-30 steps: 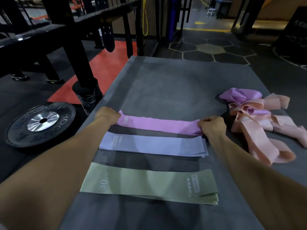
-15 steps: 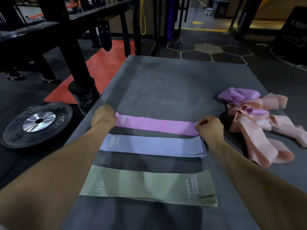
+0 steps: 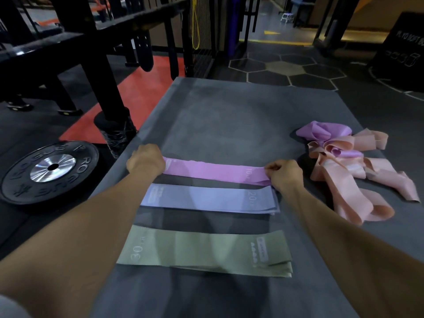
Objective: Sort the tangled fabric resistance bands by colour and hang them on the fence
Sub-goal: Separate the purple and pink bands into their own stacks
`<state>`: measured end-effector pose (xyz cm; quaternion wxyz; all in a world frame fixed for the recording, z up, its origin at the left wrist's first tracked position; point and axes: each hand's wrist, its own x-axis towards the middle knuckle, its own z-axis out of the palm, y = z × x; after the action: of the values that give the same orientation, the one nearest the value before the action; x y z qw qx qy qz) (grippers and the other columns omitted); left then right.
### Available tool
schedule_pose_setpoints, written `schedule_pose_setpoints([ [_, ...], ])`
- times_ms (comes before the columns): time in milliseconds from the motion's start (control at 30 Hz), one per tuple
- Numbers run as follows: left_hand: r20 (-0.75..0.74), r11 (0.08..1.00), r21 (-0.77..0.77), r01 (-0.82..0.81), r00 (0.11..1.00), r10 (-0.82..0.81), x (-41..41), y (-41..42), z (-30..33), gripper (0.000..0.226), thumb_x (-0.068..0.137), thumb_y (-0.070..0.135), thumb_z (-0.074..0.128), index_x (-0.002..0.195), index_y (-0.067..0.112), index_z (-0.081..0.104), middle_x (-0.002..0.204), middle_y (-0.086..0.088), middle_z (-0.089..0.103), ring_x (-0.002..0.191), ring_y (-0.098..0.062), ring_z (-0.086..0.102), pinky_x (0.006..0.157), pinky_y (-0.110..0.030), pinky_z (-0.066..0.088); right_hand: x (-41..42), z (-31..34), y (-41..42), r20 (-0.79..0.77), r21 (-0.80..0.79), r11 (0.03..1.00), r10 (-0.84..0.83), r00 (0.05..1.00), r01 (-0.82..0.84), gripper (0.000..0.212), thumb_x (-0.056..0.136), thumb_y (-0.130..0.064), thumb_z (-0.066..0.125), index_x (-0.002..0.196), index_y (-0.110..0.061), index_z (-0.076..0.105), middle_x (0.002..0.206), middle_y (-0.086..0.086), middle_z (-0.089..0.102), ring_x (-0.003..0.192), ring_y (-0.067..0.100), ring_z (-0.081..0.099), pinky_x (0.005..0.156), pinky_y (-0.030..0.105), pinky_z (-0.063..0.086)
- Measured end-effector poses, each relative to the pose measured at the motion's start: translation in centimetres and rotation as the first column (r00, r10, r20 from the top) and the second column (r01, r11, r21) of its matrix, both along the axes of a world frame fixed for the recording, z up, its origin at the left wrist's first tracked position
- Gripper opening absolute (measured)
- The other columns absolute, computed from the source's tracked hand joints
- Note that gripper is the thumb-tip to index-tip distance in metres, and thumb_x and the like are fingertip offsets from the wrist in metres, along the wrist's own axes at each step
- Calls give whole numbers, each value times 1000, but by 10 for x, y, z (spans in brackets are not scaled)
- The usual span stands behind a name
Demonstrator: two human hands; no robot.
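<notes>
Three flat bands lie in a row on the grey mat [image 3: 229, 115]. Farthest is a pink-purple band [image 3: 213, 171]; my left hand [image 3: 146, 160] grips its left end and my right hand [image 3: 285, 174] pinches its right end. Below it lies a lavender band [image 3: 206, 199] marked 20. Nearest me is a stack of green bands [image 3: 204, 251] marked 30. To the right sits a tangled heap of peach bands [image 3: 348, 180] with a purple band [image 3: 323, 131] knotted into it. A black wire fence [image 3: 202, 31] stands beyond the mat's far left corner.
A black weight plate [image 3: 49, 169] lies on the floor left of the mat. A black rack post [image 3: 103, 76] with a wrapped foot stands by the mat's left edge. A black plyo box [image 3: 403, 49] sits far right.
The pink-purple band has settled flatter on the mat, a little nearer the lavender one. Both hands stay at its ends, the right hand's fingers now pinching the edge.
</notes>
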<state>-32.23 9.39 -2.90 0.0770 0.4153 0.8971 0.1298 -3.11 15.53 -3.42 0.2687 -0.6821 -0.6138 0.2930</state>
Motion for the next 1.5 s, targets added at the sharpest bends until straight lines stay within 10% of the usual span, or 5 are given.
schedule_pose_setpoints([
  [300,87,971,186,148,982,-166,113,9,40,31,85,7,49,107,18,67,123,-10,60,111,-34,58,94,-40,48,56,41,-18,172,157,985,44,984,-71,22,92,-7,50,105,2,66,111,18,65,107,34,59,81,28,42],
  [833,227,800,353,485,785,-576,325,91,33,12,81,13,62,92,15,66,108,-11,60,95,-31,62,89,-39,49,199,35,33,7,177,974,-141,990,138,25,86,-3,53,106,-6,68,110,12,68,104,29,60,79,26,41],
  [1500,225,794,382,473,785,-577,320,136,24,18,82,17,64,100,14,62,110,-9,56,95,-27,62,91,-36,48,175,38,81,-74,294,955,44,996,-20,14,87,-8,55,93,-2,66,89,14,67,89,30,62,70,34,44],
])
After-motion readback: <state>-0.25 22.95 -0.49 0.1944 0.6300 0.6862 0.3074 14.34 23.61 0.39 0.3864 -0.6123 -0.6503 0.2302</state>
